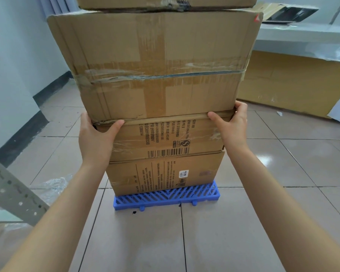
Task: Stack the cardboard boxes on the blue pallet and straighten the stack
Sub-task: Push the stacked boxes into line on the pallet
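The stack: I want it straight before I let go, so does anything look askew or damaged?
Yes. The big box overhangs the narrower barcode box on both sides, and its tape is wrinkled and peeling. Both hands grip that seam.

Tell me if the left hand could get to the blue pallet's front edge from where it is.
Probably yes. The left hand grips the side of the second box up, and nothing shows between it and the pallet's front edge, only bare floor. It would have to let go first.

Bright even indoor light, soft faint shadows, sharp centre, wide-angle bending at edges, slight glare on floor tiles (pixel 243 222)
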